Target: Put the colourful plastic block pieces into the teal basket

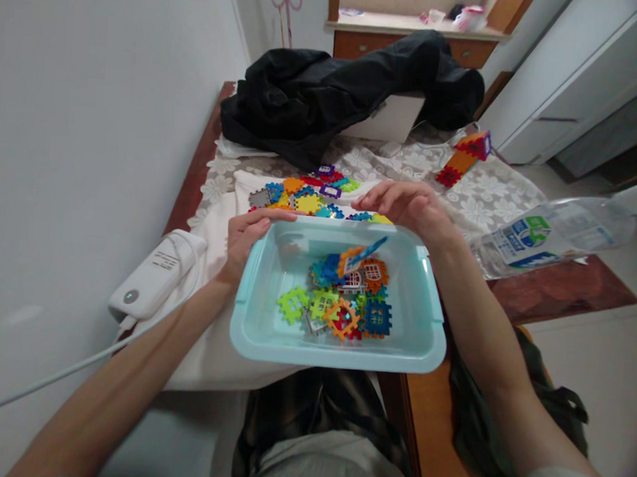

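A light blue plastic basin (338,359) is near my body, with colourful toothed plastic building pieces (346,318) inside. My left hand (246,242) grips its far left corner, the fingers lying over the rim. At the far right rim, my right hand (406,204) is raised with its fingers stretched out and no piece visible in it. Inside the basin, a blue piece (374,250) stands tilted above the others, beside an orange one. Behind the basin, more building pieces (307,204) lie on a white cloth, partly hidden by the far rim.
A white power strip (159,276) with a cable lies at the left. To the right is a clear plastic bottle (554,233). Joined red and orange pieces (461,160) are farther back on the lace tablecloth (513,185). Black fabric (304,95) covers the far end.
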`<state>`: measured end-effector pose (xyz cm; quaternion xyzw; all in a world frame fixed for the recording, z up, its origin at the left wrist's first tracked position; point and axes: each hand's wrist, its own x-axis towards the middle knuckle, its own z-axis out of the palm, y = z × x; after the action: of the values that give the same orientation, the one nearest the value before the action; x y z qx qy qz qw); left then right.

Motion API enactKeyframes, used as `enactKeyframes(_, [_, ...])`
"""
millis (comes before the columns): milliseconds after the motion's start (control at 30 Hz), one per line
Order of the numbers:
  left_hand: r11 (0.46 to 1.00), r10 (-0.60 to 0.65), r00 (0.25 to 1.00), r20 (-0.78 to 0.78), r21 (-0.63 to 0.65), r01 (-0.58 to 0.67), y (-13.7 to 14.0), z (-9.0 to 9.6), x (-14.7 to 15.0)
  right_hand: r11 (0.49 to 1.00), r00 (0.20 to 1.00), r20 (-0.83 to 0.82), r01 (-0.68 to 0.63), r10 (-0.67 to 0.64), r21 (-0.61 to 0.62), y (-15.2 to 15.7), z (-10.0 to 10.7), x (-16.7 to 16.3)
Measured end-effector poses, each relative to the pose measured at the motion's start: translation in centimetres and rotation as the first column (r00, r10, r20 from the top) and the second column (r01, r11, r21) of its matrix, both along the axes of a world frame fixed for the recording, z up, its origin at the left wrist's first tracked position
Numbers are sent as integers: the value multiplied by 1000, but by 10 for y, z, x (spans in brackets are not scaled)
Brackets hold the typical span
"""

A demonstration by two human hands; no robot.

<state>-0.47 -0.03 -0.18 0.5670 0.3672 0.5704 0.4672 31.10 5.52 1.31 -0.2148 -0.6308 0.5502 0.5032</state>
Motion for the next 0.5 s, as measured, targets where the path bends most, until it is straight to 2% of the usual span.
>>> enactKeyframes(67, [1000, -2, 1000, 7, 3, 2, -1, 1, 1, 999, 997, 64, 51, -52, 19, 4, -8, -4])
enactKeyframes(133, [1000, -19, 999, 28, -4, 19, -1, 1, 1, 982, 965, 189, 165, -179, 86, 12, -21, -6])
enactKeyframes(200, [999, -32, 999, 44, -15, 32, -1, 1, 1, 952, 868, 410, 194, -279, 237, 21, -37, -8])
enactKeyframes(267, [999, -26, 999, 37, -23, 27, -1, 1, 1, 922, 735, 596, 103, -323, 372, 28, -53, -8])
enactKeyframes(333, [1000, -12, 1000, 17, -21, 12, -1, 1, 0, 907, 652, 696, -29, -302, 421, 33, -64, -9])
enactKeyframes(433, [1000, -1, 1000, -8, -8, 1, -1, 2, 0, 893, 614, 747, -146, -255, 425, 36, -70, -12])
enactKeyframes(500, [1000, -3, 1000, -16, -9, 3, -1, 2, 0, 898, 611, 749, -135, -257, 418, 34, -67, -14])
